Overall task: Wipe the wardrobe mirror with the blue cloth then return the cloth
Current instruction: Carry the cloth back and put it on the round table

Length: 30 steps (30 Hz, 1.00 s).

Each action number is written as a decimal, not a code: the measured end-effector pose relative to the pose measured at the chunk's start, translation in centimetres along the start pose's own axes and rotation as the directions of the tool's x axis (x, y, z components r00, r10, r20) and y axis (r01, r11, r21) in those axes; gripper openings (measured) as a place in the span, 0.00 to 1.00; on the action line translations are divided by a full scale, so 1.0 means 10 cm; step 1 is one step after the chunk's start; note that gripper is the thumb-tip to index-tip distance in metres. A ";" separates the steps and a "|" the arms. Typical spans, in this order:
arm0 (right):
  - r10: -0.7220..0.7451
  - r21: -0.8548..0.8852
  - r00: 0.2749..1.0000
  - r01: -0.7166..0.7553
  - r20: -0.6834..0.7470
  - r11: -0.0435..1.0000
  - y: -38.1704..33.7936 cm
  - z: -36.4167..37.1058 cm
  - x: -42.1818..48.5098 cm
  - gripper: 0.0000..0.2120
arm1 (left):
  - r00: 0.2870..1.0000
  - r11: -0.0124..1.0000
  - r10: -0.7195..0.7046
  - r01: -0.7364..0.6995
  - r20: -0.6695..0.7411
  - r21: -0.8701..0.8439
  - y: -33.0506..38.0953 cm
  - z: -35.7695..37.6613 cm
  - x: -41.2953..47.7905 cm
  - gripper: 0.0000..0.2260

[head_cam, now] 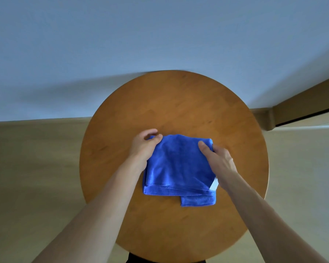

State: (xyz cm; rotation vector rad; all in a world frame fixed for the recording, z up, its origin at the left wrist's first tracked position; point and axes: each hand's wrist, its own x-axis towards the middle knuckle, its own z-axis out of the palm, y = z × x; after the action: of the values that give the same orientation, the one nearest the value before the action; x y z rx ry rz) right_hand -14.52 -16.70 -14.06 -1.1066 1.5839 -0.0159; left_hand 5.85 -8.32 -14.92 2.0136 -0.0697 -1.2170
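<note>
A folded blue cloth [179,168] lies near the middle of a round wooden table [179,103]. A white tag sticks out at its right edge. My left hand [143,144] pinches the cloth's far left corner between thumb and fingers. My right hand [216,155] grips the far right corner, thumb on top and fingers under the edge. No wardrobe mirror is in view.
The table stands against a pale wall [160,35]. Beige floor [27,177] spreads on both sides. A wooden skirting board and a dark gap under a door or cabinet [302,114] run along the right.
</note>
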 end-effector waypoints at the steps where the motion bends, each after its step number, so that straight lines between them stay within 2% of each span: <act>1: 0.014 0.011 1.000 -0.014 -0.011 1.000 0.00 0.00 0.02 0.31 | 0.999 0.999 -0.038 0.039 0.023 -0.025 0.02 -0.01 0.03 0.05; 3: 0.035 0.071 0.999 -0.033 -0.031 0.997 -0.01 -0.03 0.05 0.30 | 0.997 0.994 -0.072 0.074 0.026 -0.080 0.05 -0.05 0.03 0.03; 7: 0.023 0.288 1.000 -0.026 0.017 0.957 -0.05 -0.07 0.10 0.08 | 0.994 0.977 0.015 -0.036 -0.105 -0.208 0.02 -0.13 0.02 0.03; 10: 0.035 0.343 0.999 -0.039 0.017 0.938 -0.07 -0.01 0.15 0.07 | 0.992 0.980 0.039 -0.062 -0.122 -0.191 0.00 -0.13 0.00 0.06; 12: -0.007 0.234 0.997 0.023 -0.071 0.972 -0.08 0.05 0.20 0.08 | 0.988 0.989 0.113 -0.122 -0.108 -0.078 0.00 -0.13 0.01 0.08; 15: -0.201 -0.042 0.961 0.196 -0.188 0.980 -0.09 0.10 0.23 0.07 | 0.959 0.954 0.283 -0.283 0.013 0.103 0.03 -0.15 0.00 0.16; 17: -0.245 -0.054 0.956 0.240 -0.163 0.969 -0.08 0.11 0.18 0.05 | 0.938 0.924 0.330 -0.344 0.106 0.164 0.01 -0.16 -0.04 0.23; 19: -0.261 -0.050 0.959 0.257 -0.113 0.965 -0.05 0.10 0.12 0.12 | 0.929 0.904 0.346 -0.368 0.134 0.217 -0.05 -0.17 -0.08 0.28; 22: -0.235 -0.064 0.969 0.230 -0.076 0.971 -0.01 0.07 0.04 0.21 | 0.936 0.913 0.345 -0.352 0.070 0.206 -0.11 -0.20 -0.14 0.31; 25: -0.163 -0.116 0.986 0.158 -0.036 0.981 0.05 0.00 -0.02 0.23 | 0.950 0.934 0.312 -0.303 -0.019 0.191 -0.17 -0.24 -0.21 0.30; 28: -0.095 -0.284 0.995 0.103 0.042 0.953 0.10 -0.03 -0.04 0.15 | 0.973 0.954 0.220 -0.200 -0.066 0.225 -0.25 -0.25 -0.29 0.26; 30: -0.080 -0.277 0.993 0.100 0.082 0.956 0.12 -0.04 -0.04 0.07 | 0.993 0.982 0.095 -0.082 -0.068 0.173 -0.28 -0.27 -0.31 0.23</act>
State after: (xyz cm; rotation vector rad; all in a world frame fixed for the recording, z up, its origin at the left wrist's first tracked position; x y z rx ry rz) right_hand -15.60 -16.01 -14.27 -1.3848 1.5020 0.1911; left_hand 5.30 -3.50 -13.75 2.1782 -0.2303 -1.1091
